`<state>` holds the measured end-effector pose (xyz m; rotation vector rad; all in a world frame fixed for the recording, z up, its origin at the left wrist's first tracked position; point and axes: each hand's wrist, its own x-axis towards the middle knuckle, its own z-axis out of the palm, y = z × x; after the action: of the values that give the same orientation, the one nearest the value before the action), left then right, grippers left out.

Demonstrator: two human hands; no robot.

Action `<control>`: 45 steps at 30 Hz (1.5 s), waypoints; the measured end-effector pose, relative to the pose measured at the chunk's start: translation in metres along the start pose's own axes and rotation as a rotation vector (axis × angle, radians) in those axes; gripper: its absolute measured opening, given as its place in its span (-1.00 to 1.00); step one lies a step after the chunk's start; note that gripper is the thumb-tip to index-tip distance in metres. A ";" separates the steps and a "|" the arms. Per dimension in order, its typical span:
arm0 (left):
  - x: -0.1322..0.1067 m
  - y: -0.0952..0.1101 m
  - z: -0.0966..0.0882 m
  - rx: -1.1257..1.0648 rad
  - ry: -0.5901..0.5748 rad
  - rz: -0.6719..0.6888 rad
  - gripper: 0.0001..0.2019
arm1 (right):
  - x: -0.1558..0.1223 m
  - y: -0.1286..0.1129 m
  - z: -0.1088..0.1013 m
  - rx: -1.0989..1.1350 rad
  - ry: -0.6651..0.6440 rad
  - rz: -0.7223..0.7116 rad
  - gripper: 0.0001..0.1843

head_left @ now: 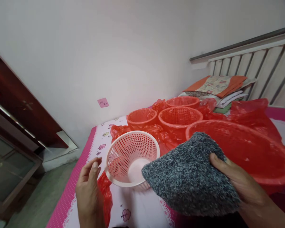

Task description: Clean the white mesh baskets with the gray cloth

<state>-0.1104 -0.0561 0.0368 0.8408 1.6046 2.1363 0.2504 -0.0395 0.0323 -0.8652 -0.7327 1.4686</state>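
Note:
My right hand [237, 180] grips a speckled dark grey, fuzzy cloth [187, 177] by its right side, thumb on top; the fingers beneath are hidden. The cloth hangs over the bed's near edge and overlaps the right rim of a pale pink plastic basket [133, 136]. That basket is perforated, with its open mouth tipped towards me, and looks empty. Beside its left rim is my left hand [89, 186], loosely curled, with nothing visible in it. Whether its fingers touch the rim I cannot tell.
Red baskets [142, 117] wrapped in red plastic stand behind, with a large red basin [247, 152] at right. Folded fabrics [218, 85] are stacked by the radiator [256, 63]. A patterned sheet [125, 215] covers the bed, and a white wall [109, 63] rises behind it.

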 end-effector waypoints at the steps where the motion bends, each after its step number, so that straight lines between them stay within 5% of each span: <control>1: 0.008 -0.006 -0.003 0.020 0.041 -0.026 -0.65 | 0.001 0.001 0.002 0.014 0.000 0.054 -0.68; 5: 0.024 -0.024 -0.003 0.060 0.026 -0.194 -0.53 | 0.011 0.006 0.008 0.025 -0.043 0.162 -0.65; 10: 0.032 -0.038 0.009 0.003 -0.039 -0.413 -0.58 | 0.030 0.013 0.013 -0.061 0.000 0.084 -0.61; 15: 0.052 -0.069 0.013 -0.113 -0.274 -0.454 -0.61 | 0.043 0.013 0.023 -0.117 0.060 -0.015 -0.59; 18: 0.061 -0.082 0.013 -0.125 -0.268 -0.472 -0.64 | 0.048 0.014 0.027 -0.095 0.086 -0.025 -0.59; 23: 0.065 -0.067 0.017 -0.144 -0.244 -0.505 -0.46 | 0.051 0.017 0.024 -0.079 0.160 0.016 -0.49; 28: 0.056 -0.047 0.030 -0.083 -0.297 -0.398 -0.29 | 0.046 0.017 0.022 -0.126 0.146 -0.036 -0.49; 37: 0.041 -0.047 0.028 -0.073 -0.453 -0.323 -0.34 | 0.055 0.026 0.037 -0.396 0.016 -0.178 -0.55; 45: 0.045 -0.058 0.024 0.001 -0.516 -0.238 -0.35 | 0.088 0.061 0.087 -0.640 -0.412 -0.214 -0.72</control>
<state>-0.1337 0.0062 -0.0023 1.0373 1.3546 1.5875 0.1443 0.0474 0.0178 -0.9220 -1.6105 1.2385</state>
